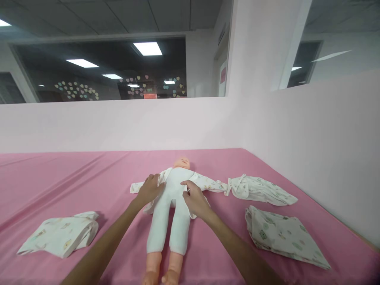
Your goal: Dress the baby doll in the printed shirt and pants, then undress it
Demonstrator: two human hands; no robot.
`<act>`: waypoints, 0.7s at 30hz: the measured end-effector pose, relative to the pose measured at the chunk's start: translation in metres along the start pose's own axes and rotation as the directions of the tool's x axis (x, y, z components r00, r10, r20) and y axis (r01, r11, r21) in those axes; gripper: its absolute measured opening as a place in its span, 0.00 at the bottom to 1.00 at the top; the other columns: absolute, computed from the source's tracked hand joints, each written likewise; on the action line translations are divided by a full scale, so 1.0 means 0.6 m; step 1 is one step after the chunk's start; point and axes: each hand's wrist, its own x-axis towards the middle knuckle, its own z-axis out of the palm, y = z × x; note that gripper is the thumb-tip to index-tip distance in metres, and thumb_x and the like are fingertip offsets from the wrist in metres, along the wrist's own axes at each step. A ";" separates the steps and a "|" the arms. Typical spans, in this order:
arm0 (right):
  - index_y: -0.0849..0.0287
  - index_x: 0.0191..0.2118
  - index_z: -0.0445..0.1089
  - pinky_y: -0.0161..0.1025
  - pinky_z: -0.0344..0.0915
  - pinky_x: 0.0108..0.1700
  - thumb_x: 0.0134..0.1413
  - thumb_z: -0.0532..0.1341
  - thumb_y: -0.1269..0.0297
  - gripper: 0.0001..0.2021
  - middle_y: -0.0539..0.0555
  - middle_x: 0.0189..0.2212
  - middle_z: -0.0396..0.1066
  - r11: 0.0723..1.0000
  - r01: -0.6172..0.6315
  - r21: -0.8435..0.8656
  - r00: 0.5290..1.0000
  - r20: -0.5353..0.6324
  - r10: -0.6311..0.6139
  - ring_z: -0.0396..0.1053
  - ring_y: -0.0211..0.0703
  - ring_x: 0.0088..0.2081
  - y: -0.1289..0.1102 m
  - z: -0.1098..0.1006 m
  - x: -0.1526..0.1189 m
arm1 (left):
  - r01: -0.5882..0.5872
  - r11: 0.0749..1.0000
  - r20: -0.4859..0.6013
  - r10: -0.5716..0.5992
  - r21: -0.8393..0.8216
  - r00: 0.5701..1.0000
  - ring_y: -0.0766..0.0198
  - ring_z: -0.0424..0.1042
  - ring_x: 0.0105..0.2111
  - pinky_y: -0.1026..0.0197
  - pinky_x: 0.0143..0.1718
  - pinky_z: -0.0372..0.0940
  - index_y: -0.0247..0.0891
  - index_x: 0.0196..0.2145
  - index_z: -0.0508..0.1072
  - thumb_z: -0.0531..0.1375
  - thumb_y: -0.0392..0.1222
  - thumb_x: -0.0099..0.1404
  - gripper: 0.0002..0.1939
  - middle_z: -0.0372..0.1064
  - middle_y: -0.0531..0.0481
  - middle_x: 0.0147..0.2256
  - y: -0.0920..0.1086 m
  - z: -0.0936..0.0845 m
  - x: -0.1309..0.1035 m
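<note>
A baby doll (169, 215) lies on its back, head away from me, its torso and upper legs covered in plain white cloth. A printed white baby shirt (208, 183) is on its arms, with the front spread apart. At the doll's left side in my view, my left hand (150, 190) has its fingers curled on the shirt's edge, thumb against the torso. My right hand (196, 201) pinches the shirt's opposite edge between thumb and forefinger, close to the doll's waist. The cloth under both palms is partly hidden.
A pink sheet (118, 237) covers the surface. Folded printed cloth (63, 233) lies at left, another folded printed cloth (285, 235) at right. Beyond that one, a bunched printed garment (261, 189) touches the shirt's sleeve end. White walls (118, 124) bound the back and right.
</note>
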 end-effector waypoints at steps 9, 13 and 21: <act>0.57 0.60 0.56 0.35 0.58 0.37 0.51 0.54 0.64 0.28 0.57 0.48 0.64 0.987 -0.073 -0.143 0.989 -0.137 0.053 0.64 0.38 0.36 0.026 -0.003 -0.054 | -0.022 0.938 0.102 0.061 -0.345 0.993 0.59 0.68 0.29 0.60 0.31 0.59 0.40 0.40 0.68 0.46 0.46 0.65 0.14 0.70 0.50 0.30 -0.011 -0.006 -0.105; 0.57 0.57 0.59 0.33 0.55 0.32 0.50 0.51 0.68 0.25 0.54 0.38 0.68 0.978 -0.159 -0.132 0.987 -0.021 0.157 0.64 0.38 0.32 0.047 -0.016 -0.084 | 0.020 0.863 0.076 0.022 -0.505 0.997 0.63 0.64 0.26 0.62 0.28 0.60 0.39 0.49 0.66 0.47 0.48 0.65 0.19 0.67 0.52 0.31 0.016 -0.021 -0.124; 0.53 0.56 0.60 0.30 0.58 0.32 0.55 0.49 0.66 0.22 0.46 0.27 0.62 0.995 0.015 0.100 1.000 0.011 -0.016 0.62 0.33 0.28 -0.025 -0.010 -0.052 | 0.053 0.734 0.157 0.073 -0.677 0.985 0.67 0.58 0.22 0.65 0.23 0.58 0.37 0.53 0.66 0.51 0.51 0.63 0.24 0.54 0.58 0.24 0.095 -0.033 -0.108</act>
